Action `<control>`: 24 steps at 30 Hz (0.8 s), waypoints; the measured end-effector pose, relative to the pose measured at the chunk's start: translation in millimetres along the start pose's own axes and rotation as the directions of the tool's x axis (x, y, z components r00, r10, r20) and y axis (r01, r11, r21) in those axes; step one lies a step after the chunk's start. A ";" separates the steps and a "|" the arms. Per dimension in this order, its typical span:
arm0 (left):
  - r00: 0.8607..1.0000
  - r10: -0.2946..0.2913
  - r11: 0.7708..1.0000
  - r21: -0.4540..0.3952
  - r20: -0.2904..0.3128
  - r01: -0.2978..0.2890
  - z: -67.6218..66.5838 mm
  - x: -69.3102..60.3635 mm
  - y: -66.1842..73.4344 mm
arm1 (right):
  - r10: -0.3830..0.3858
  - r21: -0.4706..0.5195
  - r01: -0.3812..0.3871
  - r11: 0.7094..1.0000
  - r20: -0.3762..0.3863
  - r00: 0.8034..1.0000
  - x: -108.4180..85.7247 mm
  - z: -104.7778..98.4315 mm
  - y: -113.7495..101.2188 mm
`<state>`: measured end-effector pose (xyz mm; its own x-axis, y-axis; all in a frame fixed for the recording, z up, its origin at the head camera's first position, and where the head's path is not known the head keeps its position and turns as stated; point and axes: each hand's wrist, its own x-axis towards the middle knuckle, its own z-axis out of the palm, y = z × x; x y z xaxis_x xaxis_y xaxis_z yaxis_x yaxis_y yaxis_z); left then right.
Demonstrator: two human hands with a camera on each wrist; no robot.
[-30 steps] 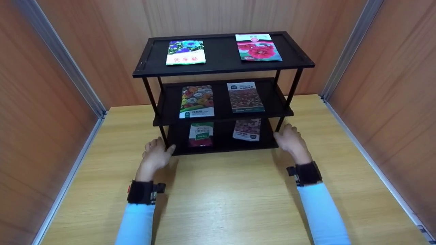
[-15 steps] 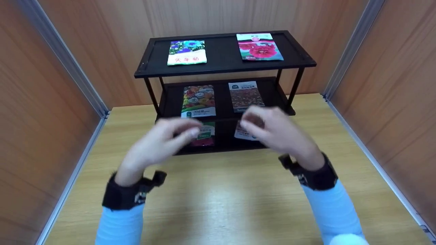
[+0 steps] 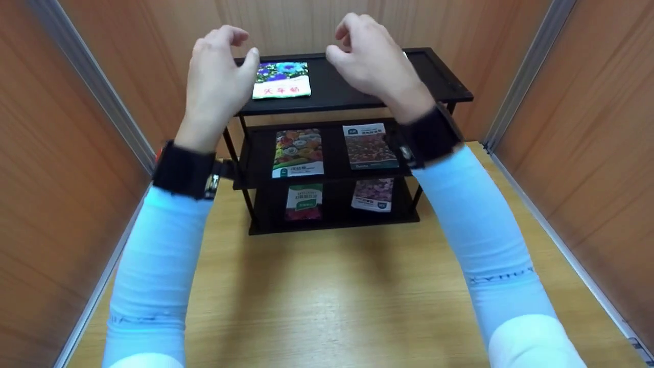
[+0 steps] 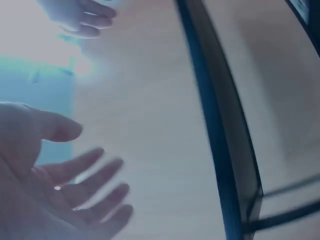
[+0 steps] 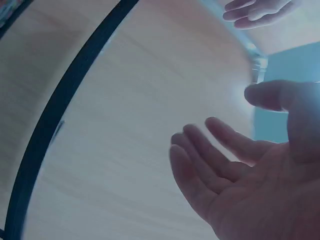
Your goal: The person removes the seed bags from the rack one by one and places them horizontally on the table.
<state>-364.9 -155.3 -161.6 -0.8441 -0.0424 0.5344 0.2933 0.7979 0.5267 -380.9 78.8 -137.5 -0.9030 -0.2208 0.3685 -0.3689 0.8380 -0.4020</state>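
1. Left hand [image 3: 217, 76] and right hand [image 3: 375, 59] hang empty, fingers loosely spread, by the black rack [image 3: 327, 108] toward the surface's [image 3: 327, 306] back edge.
2. Handling appears between grips; the next touch likely needs care around the packets [image 3: 299, 152].

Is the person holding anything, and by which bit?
Nothing is held: the wrist views show the left grip and the right grip both empty.

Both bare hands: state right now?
Left bare hand: open, fingers loosely curved, holding nothing.
Right bare hand: open, fingers loosely curved, holding nothing.
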 end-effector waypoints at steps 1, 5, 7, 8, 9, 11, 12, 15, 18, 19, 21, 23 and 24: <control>0.999 -0.035 0.998 0.045 0.026 0.034 1.7 7.1 -0.5 | 0.028 -0.022 -0.027 0.999 0.034 0.999 7.8 2.4 -2.6; 0.984 -0.123 0.984 0.147 0.129 0.103 6.2 27.8 -3.7 | 0.076 -0.075 -0.066 0.995 0.139 0.987 30.0 13.2 -11.1; 0.976 -0.143 0.979 0.172 0.166 0.114 7.3 33.3 -5.8 | 0.091 -0.086 -0.077 0.993 0.173 0.981 36.3 17.7 -13.5; 0.971 -0.154 0.977 0.176 0.183 0.122 7.7 34.9 -7.5 | 0.097 -0.088 -0.082 0.993 0.186 0.978 38.4 19.8 -13.9; 0.965 -0.170 0.974 0.182 0.200 0.134 8.0 36.0 -8.8 | 0.101 -0.089 -0.085 0.992 0.194 0.976 40.0 21.7 -14.0; 0.955 -0.195 0.969 0.192 0.224 0.153 8.2 37.1 -11.3 | 0.112 -0.092 -0.095 0.991 0.206 0.972 42.4 24.7 -13.2; 0.951 -0.205 0.967 0.195 0.233 0.161 8.3 37.3 -12.5 | 0.116 -0.093 -0.098 0.991 0.212 0.970 43.3 25.9 -12.8; 0.941 -0.226 0.963 0.203 0.251 0.177 8.2 37.4 -15.2 | 0.118 -0.098 -0.098 0.990 0.226 0.967 45.5 29.4 -11.2; 0.933 -0.243 0.959 0.212 0.266 0.189 8.8 38.0 -17.8 | 0.121 -0.100 -0.099 0.990 0.243 0.962 46.8 33.5 -9.4; 0.930 -0.249 0.957 0.215 0.271 0.194 9.7 38.4 -18.8 | 0.123 -0.101 -0.100 0.990 0.248 0.961 47.2 35.0 -8.6; 0.924 -0.260 0.955 0.218 0.281 0.202 11.5 38.6 -20.5 | 0.124 -0.104 -0.101 0.990 0.256 0.959 48.0 38.1 -6.8; 0.921 -0.262 0.955 0.213 0.286 0.206 14.3 38.3 -22.6 | 0.125 -0.099 -0.102 0.990 0.267 0.955 49.6 42.2 -5.4; 0.919 -0.265 0.955 0.210 0.291 0.209 16.1 37.9 -23.8 | 0.125 -0.096 -0.103 0.990 0.275 0.953 50.5 44.6 -5.0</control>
<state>-411.0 -166.2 -164.5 -0.9844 -0.0757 0.1589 0.0092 0.8795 0.4759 -434.5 41.2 -154.2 -0.9676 -0.2426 0.0703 -0.2515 0.9003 -0.3553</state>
